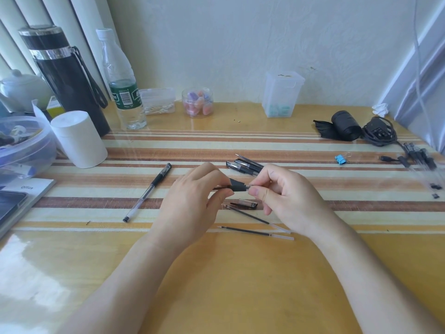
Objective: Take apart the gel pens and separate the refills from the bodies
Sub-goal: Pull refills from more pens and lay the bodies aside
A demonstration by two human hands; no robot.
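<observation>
1. Left hand point(192, 201) grips the black grip section of a gel pen point(237, 187), fingers curled round it, above the bench point(240, 285).
2. Right hand point(284, 196) pinches the pen's tip end between thumb and forefinger.
3. Far refill point(252, 216) and near refill point(257, 233) lie on the bench under the hands, with a cap point(244, 204) just beside them.
4. Intact pen point(148, 192) lies to the left.

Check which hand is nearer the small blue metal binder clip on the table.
Right. The right hand lies left of the small blue metal binder clip; the left hand lies farther left.
</observation>
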